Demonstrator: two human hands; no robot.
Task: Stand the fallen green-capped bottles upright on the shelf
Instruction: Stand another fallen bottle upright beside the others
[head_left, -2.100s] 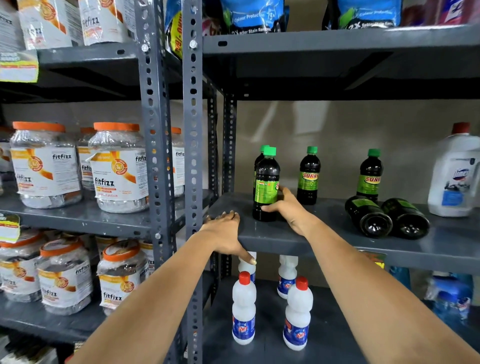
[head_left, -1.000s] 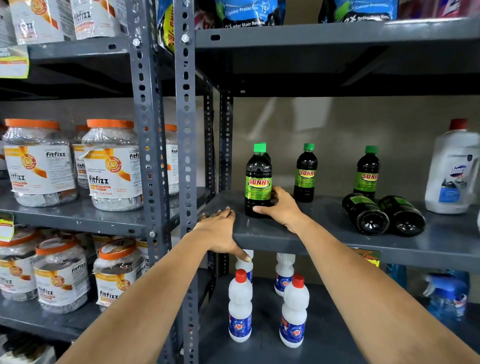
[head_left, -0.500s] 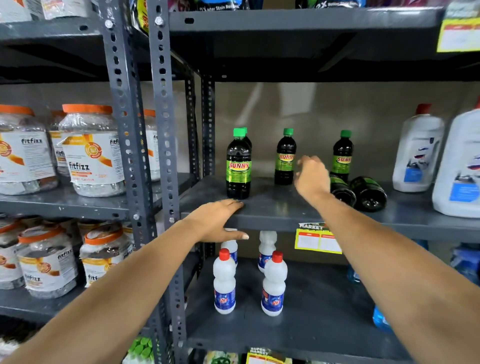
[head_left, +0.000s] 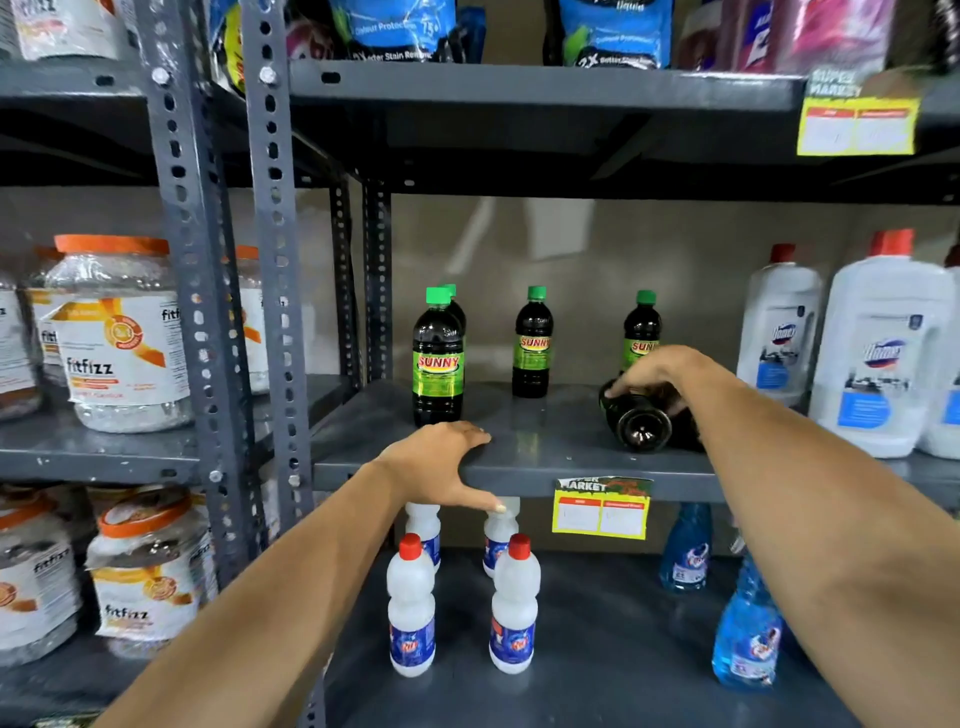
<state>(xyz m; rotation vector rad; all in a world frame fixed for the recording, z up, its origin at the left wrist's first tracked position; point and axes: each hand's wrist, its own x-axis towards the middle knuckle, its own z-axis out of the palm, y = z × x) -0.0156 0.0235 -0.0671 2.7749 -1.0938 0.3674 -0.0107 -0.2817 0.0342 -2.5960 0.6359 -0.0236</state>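
On the grey middle shelf (head_left: 519, 467) several dark green-capped bottles stand upright: one near the front left (head_left: 437, 358) with another right behind it, one in the middle (head_left: 533, 343), one at the back right (head_left: 642, 332). A fallen dark bottle (head_left: 641, 423) lies on its side, base toward me. My right hand (head_left: 655, 370) lies over its top, fingers curled around it. A second fallen bottle beside it is mostly hidden by my right forearm. My left hand (head_left: 441, 462) grips the shelf's front edge, thumb under it.
Large white red-capped jugs (head_left: 883, 343) stand at the right of the same shelf. White bottles (head_left: 410, 603) and blue spray bottles (head_left: 748, 629) stand on the shelf below. Orange-lidded jars (head_left: 122, 332) fill the left rack. A yellow price tag (head_left: 600, 506) hangs from the shelf edge.
My right hand let go of the front-left upright bottle, moved right across the shelf and came down on the fallen bottle. My left hand stayed on the shelf edge.
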